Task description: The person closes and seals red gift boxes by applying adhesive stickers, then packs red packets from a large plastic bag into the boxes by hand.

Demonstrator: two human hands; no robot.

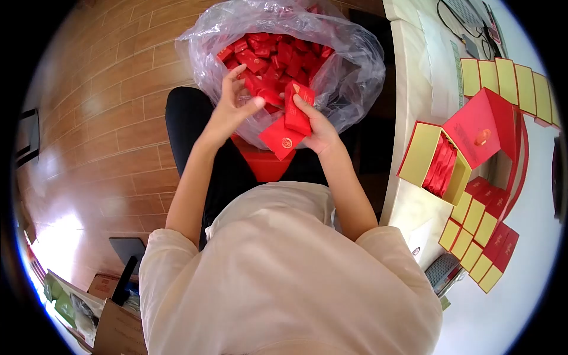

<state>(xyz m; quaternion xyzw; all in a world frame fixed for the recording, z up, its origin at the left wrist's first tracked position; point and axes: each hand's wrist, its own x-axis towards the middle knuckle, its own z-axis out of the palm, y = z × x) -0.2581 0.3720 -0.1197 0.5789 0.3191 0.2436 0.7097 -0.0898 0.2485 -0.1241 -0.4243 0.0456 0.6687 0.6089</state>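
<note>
Red packets [300, 109] sit in the right hand [322, 133], its grip pinched around them with the thumb on top; one packet with a gold emblem [284, 139] slants down below the rest. The left hand [228, 112] is raised beside them, its grip spread, thumb well apart from the fingers, near the loose packets [275, 65] heaped in a clear plastic bag [361, 65]. The bag stands open in front of the knees, over a wood-look floor [136, 89]. To the right, on a pale counter [406, 207], an open box [415, 155] holds upright packets [441, 165] in its middle, its red lid [480, 130] tipped back. Closed boxes [482, 228] are stacked just beside it, with another row [507, 83] beyond the lid
</note>
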